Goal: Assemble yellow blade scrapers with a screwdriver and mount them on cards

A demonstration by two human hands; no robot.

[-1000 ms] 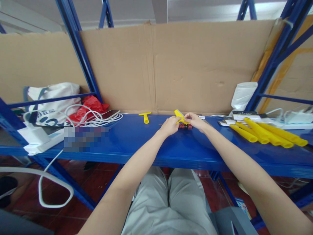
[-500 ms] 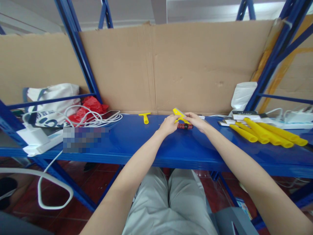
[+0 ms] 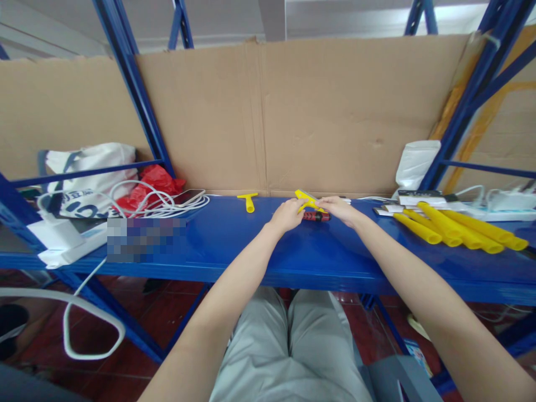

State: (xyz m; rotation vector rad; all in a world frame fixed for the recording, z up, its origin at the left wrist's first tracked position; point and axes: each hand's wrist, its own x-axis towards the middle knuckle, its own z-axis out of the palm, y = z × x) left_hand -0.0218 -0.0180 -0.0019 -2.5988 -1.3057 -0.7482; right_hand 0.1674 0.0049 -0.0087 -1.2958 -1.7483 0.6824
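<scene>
In the head view, a yellow scraper head with a grey blade strip along its top edge is held slanted just above the blue shelf. My left hand is closed on its left side. The fingers of my right hand pinch its right end. Right under it lies a red and black tool handle, perhaps a screwdriver, on the shelf. Farther left stands a second yellow T-shaped scraper part, apart from both hands.
Several yellow tubes lie piled on the blue shelf at the right, by small white boxes. White cables, a red plastic bag and a cloth bag are at the left. Cardboard walls the back.
The scraper head has dipped slightly and its blade edge has tilted a little. My right hand's fingers have straightened somewhat; both hands stay at the same spot.
</scene>
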